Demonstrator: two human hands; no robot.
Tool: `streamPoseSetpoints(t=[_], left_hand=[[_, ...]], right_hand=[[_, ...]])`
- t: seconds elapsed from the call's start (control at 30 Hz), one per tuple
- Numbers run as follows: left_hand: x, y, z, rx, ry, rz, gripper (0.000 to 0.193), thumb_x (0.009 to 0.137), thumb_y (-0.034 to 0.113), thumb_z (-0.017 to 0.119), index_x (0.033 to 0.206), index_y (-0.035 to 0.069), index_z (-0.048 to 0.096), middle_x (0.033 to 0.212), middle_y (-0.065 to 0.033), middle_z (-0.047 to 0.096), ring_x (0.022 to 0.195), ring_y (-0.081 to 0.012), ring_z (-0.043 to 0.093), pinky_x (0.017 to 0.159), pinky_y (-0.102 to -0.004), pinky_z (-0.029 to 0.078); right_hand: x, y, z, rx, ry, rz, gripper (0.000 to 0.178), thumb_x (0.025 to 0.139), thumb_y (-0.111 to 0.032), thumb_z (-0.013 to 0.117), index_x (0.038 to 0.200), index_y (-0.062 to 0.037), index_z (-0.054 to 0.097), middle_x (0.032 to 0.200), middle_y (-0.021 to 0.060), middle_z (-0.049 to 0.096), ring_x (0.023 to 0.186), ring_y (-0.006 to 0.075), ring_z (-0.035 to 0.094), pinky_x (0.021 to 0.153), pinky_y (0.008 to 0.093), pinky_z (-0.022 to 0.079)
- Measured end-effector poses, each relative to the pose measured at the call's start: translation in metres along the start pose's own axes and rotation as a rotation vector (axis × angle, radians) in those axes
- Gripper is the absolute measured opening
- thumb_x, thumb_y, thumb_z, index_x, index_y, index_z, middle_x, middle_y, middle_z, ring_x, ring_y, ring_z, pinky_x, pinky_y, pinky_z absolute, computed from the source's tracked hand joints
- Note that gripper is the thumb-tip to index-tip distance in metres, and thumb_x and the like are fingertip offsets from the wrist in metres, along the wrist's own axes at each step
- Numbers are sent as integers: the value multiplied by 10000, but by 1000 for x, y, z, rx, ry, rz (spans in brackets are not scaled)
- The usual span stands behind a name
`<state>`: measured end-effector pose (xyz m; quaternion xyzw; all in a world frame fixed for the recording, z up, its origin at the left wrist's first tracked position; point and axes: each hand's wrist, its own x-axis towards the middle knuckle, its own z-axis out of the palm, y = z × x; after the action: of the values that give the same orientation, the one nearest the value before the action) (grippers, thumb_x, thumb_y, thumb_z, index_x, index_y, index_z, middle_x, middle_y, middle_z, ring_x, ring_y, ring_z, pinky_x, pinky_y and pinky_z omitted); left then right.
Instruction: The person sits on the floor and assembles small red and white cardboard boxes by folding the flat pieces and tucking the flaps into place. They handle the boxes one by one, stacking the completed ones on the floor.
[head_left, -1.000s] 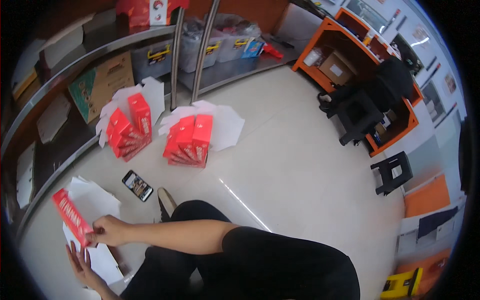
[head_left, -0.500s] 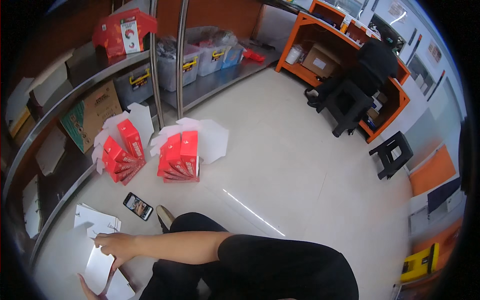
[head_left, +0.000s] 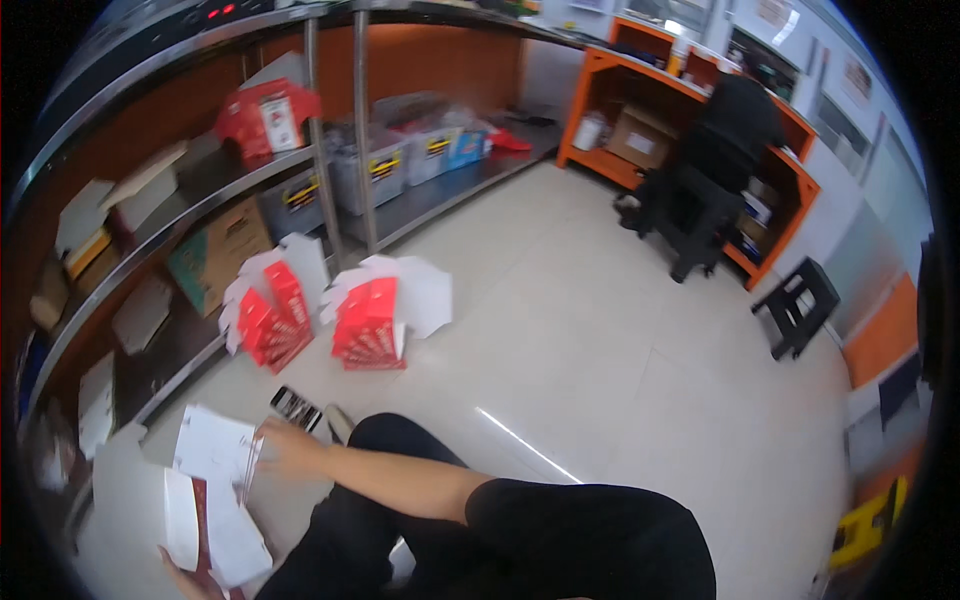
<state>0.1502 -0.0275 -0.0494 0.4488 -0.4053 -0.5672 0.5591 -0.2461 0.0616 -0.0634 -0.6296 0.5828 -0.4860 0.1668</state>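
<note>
Toward the near left corner of the pale floor (head_left: 560, 330), I see flat white cardboard sheets (head_left: 213, 445) and a white card with a dark red strip (head_left: 235, 540). My right hand (head_left: 292, 448) is at the sheets' right edge, my left hand (head_left: 182, 578) by the card; I cannot tell if their blurry fingers clamp anything.

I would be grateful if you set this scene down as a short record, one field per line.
Left hand: partly in view at lower left, beside the lower white card; contact unclear
Right hand: blurred, at the right edge of the upper white card sheets; grip unclear
Near right hand: phone
Floor: two red-and-white carton bundles, side by side
Background: person in dark clothing on a black stool at an orange desk
Far right: second black stool
</note>
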Motion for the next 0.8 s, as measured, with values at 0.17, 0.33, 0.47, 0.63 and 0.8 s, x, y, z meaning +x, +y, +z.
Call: streamPoseSetpoints(t=[0.17,0.33,0.47,0.63,0.8], left_hand=[[-45,80,-52,5,211,0,677,965,426,562,1493,44,379,1455,-172,427,1289,-329,473,1003,-479,475],[-73,160,-83,190,418,128,747,897,366,687,1500,55,376,1369,-134,448,1135,-241,504,856,-398,491],[-98,185,-120,433,574,155,734,822,340,781,1419,16,502,993,-64,601,762,-140,601,578,-300,489],[-71,136,-147,646,660,78,765,802,404,783,1396,-3,523,1077,-136,669,912,-253,676,732,-357,557],[-60,54,-172,1320,742,120,729,819,499,734,1341,15,577,1156,-206,678,1000,-361,681,835,-442,547]], right_hand=[[14,30,16,-130,35,31,582,760,-428,822,1161,-57,621,1257,173,560,1229,361,502,1062,490,395],[13,-5,9,-96,-128,55,427,788,-292,824,1091,-44,654,1172,150,583,1083,304,586,981,440,469],[5,-29,15,-127,-200,31,439,797,-254,815,1129,-29,636,1193,142,564,1020,287,624,885,417,515],[5,-32,4,-206,-251,119,449,808,-248,803,1163,-37,625,1227,143,542,1027,294,622,904,413,509],[7,-23,4,-166,-239,137,433,816,-230,792,1164,-35,625,1242,142,532,1028,290,615,907,410,509]])
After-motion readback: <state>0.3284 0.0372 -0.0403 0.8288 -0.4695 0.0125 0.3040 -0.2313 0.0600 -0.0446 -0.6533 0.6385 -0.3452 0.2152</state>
